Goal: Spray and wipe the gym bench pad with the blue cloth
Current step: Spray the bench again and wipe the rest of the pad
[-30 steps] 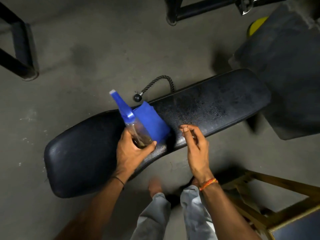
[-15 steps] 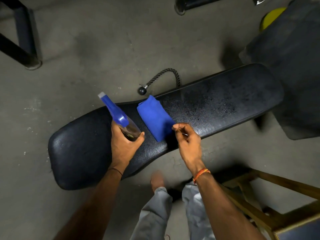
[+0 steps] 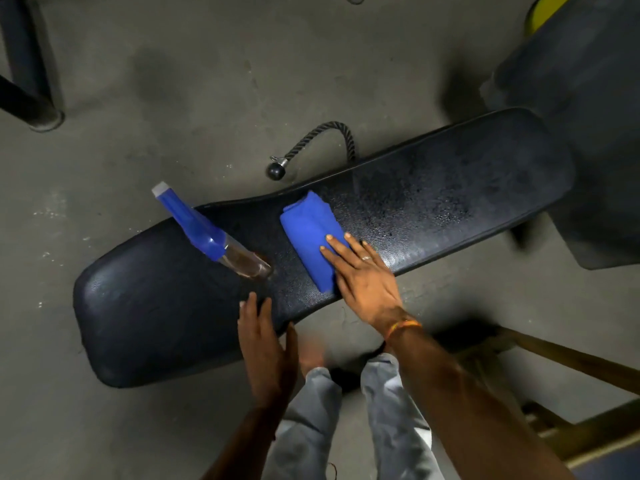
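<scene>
**Black bench pad, beaded with droplets, carries cloth and bottle**

A long black gym bench pad (image 3: pixel 433 209) stretches diagonally above a grey concrete floor (image 3: pixel 173 98). On it lie a folded blue cloth (image 3: pixel 306 233) and a spray bottle (image 3: pixel 214 237) (blue head, clear body), which appears to stand upright. A black rope handle (image 3: pixel 311 143) rests on the floor just behind the pad.

Right hand (image 3: pixel 363 282) lies flat, palm down, fingers spread and extended forward, a ring on one finger and an orange thread band at the wrist. Left hand (image 3: pixel 266 351) hovers open, fingers straight and together, gripping nothing, forearm angling up from below.
</scene>
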`<state>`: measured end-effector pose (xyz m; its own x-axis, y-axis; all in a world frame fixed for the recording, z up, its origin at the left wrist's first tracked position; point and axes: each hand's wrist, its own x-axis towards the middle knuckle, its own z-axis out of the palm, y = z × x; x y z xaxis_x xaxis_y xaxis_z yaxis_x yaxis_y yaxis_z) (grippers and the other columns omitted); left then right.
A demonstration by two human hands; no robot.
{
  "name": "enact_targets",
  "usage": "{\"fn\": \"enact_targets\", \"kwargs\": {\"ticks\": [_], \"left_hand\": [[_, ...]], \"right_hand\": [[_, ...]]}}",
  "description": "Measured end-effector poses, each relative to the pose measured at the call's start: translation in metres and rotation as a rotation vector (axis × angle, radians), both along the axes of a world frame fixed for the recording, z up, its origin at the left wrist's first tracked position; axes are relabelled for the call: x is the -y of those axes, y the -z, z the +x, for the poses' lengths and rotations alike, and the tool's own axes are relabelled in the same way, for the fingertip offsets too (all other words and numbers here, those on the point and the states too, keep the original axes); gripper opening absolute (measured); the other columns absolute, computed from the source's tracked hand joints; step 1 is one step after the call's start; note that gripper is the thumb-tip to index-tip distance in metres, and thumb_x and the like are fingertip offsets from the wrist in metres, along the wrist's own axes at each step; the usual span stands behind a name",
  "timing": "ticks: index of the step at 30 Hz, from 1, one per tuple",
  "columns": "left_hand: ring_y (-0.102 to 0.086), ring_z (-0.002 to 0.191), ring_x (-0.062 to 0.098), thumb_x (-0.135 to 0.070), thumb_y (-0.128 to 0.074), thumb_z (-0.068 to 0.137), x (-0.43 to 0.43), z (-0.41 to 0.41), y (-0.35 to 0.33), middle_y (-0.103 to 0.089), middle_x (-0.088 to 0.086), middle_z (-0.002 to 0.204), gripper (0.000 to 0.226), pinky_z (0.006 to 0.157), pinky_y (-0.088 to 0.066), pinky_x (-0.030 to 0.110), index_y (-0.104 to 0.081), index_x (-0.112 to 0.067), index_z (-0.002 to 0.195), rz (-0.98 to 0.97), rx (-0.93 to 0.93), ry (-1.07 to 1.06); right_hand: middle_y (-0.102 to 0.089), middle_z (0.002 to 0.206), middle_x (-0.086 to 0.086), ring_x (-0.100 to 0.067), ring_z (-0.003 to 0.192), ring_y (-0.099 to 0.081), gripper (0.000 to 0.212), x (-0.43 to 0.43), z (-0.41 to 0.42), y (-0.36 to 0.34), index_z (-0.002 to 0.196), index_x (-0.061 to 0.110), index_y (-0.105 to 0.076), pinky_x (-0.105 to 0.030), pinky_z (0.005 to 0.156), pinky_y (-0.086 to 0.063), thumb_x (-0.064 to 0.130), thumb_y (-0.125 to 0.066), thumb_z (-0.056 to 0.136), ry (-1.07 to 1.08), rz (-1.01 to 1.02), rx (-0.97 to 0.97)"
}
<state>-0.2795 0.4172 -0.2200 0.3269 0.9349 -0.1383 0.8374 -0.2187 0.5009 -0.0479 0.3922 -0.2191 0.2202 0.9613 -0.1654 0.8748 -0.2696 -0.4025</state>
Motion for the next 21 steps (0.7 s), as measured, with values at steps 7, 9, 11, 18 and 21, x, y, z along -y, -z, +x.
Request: {"fn": "enact_targets", "kwargs": {"ticks": [7, 9, 11, 18, 21], "left_hand": [[-0.022, 0.156, 0.024, -0.033, -0.045, 0.096, -0.015, 0.064, 0.009, -0.030, 0.004, 0.165, 0.058, 0.125, -0.025, 0.046, -0.043, -0.016, 0.152, 0.007, -0.162, 0.360], [-0.021, 0.156, 0.027, -0.033, -0.038, 0.101, -0.042, 0.093, 0.011, -0.029, 0.005, 0.166, 0.056, 0.126, -0.023, 0.047, -0.041, -0.014, 0.154, 0.055, -0.184, 0.389], [-0.017, 0.157, 0.028, -0.033, -0.027, 0.101, -0.071, 0.121, 0.014, -0.025, 0.006, 0.168, 0.060, 0.127, -0.019, 0.047, -0.036, -0.012, 0.157, 0.082, -0.239, 0.402], [-0.007, 0.159, 0.026, -0.033, -0.025, 0.104, -0.099, 0.148, 0.026, -0.011, 0.004, 0.171, 0.060, 0.129, -0.010, 0.047, -0.020, -0.015, 0.161, 0.129, -0.326, 0.357], [-0.008, 0.159, 0.026, -0.031, -0.031, 0.103, -0.101, 0.149, 0.027, -0.013, 0.005, 0.171, 0.060, 0.128, -0.013, 0.048, -0.021, -0.015, 0.161, 0.147, -0.336, 0.366]], "right_hand": [[-0.067, 0.136, -0.004, -0.028, 0.133, -0.051, 0.038, 0.035, 0.008, -0.007, 0.128, 0.013, -0.067, -0.044, 0.115, -0.044, 0.026, -0.053, 0.096, 0.251, 0.122, 0.092], [-0.059, 0.146, -0.010, -0.027, 0.144, -0.043, 0.049, 0.012, 0.012, -0.006, 0.139, 0.009, -0.059, -0.043, 0.123, -0.035, 0.023, -0.053, 0.093, 0.225, 0.143, -0.006], [-0.039, 0.166, -0.008, -0.025, 0.157, -0.028, 0.065, -0.014, 0.014, 0.001, 0.158, 0.012, -0.042, -0.039, 0.132, -0.020, 0.026, -0.047, 0.094, 0.218, 0.099, -0.098], [-0.014, 0.176, -0.007, -0.025, 0.163, -0.009, 0.073, -0.011, 0.019, 0.018, 0.167, 0.015, -0.017, -0.044, 0.132, -0.006, 0.032, -0.034, 0.098, 0.174, -0.079, 0.206], [-0.019, 0.174, -0.015, -0.034, 0.162, -0.016, 0.075, -0.031, 0.038, 0.017, 0.162, 0.009, -0.028, -0.048, 0.131, -0.010, 0.031, -0.035, 0.090, 0.174, -0.086, 0.254]]}}
